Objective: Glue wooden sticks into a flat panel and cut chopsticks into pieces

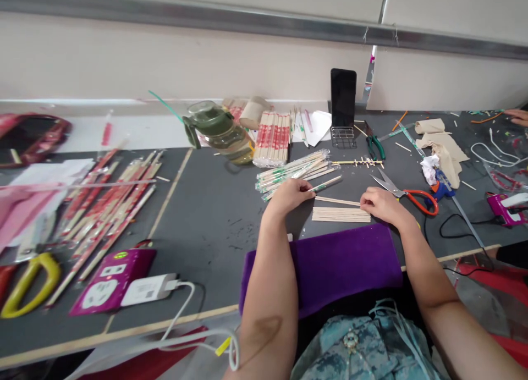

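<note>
Several bare wooden sticks lie side by side in a flat row on the dark table. Just above the row, a loose pair of sticks runs between my two hands. My right hand is closed on their right end. My left hand has its fingers pressed together at their left end, beside a wrapped stick; what it pinches is too small to make out. Behind my left hand is a pile of wrapped chopsticks with green print. A purple cloth lies under my forearms.
Orange-handled scissors lie right of my right hand. Behind are a phone on a wire stand, green pliers, a jug and red-printed chopsticks. More chopsticks, a power strip and yellow scissors lie left. Another person's hand shows far right.
</note>
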Demonstrator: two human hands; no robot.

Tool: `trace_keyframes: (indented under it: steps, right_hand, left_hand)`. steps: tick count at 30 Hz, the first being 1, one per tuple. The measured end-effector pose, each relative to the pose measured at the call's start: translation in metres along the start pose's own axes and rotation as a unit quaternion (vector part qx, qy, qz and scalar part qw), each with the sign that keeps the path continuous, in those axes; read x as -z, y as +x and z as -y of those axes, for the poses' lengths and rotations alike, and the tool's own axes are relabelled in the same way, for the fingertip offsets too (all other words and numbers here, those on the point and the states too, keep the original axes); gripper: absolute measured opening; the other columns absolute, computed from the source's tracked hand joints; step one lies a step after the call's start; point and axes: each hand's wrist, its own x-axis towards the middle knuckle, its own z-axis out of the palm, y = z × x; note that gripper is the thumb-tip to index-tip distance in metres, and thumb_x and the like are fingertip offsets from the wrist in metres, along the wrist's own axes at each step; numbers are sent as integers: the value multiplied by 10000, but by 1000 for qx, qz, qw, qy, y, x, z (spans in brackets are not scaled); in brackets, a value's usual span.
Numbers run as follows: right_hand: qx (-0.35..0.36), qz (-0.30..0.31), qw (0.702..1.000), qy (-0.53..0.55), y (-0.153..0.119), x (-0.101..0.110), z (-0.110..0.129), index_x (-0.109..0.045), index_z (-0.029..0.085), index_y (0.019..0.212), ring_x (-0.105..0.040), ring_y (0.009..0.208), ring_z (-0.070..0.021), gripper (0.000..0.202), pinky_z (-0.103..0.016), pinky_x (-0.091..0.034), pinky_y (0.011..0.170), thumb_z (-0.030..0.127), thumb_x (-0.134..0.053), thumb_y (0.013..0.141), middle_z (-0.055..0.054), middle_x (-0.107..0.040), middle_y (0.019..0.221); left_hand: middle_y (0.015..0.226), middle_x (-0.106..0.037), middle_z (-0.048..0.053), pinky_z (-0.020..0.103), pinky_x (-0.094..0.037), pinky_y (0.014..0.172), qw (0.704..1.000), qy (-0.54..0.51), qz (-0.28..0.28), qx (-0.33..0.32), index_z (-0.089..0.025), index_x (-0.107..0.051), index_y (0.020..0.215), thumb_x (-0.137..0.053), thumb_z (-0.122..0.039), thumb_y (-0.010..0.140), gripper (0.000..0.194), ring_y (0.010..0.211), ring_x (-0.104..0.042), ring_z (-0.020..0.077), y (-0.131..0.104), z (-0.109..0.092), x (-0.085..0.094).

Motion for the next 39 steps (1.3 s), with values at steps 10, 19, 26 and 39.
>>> trace_keyframes:
  steps: [10,19,26,39]
  right_hand:
    - [20,-11,996,-86,4,-10,-2,-682,188,817,-571,879,-182,177,-276,-389,779,108,-580,937,-38,-608,836]
    - [28,-117,988,99,-2,9,8,-640,217,841,-566,696,-145,79,-264,-435,667,159,-592,865,4,-630,766]
    - [95,-280,921,253,3,68,43,-718,233,861,-574,730,-157,90,-280,-470,639,310,-674,873,-18,-640,819]
    - [70,-329,902,270,80,51,77,-589,237,868,-638,750,-164,280,-285,-517,730,477,-532,1001,-17,-667,797]
  left_hand:
    - [603,-621,0,284,-349,584,999,-34,-20,-11,-178,-714,710,-657,-431,684,261,595,-516,163,-1,-4,0]
    - [660,-602,6,282,-427,622,957,-238,-136,-99,-163,-711,824,-668,-540,775,383,635,-524,155,-6,-35,-7]
    - [863,-726,55,333,-540,793,842,-486,-199,-125,-189,-727,906,-778,-601,723,452,780,-657,179,-4,-49,-17]
    - [868,-780,84,391,-561,895,833,-499,-192,-144,-169,-765,848,-830,-581,709,440,858,-723,232,18,-41,-38]
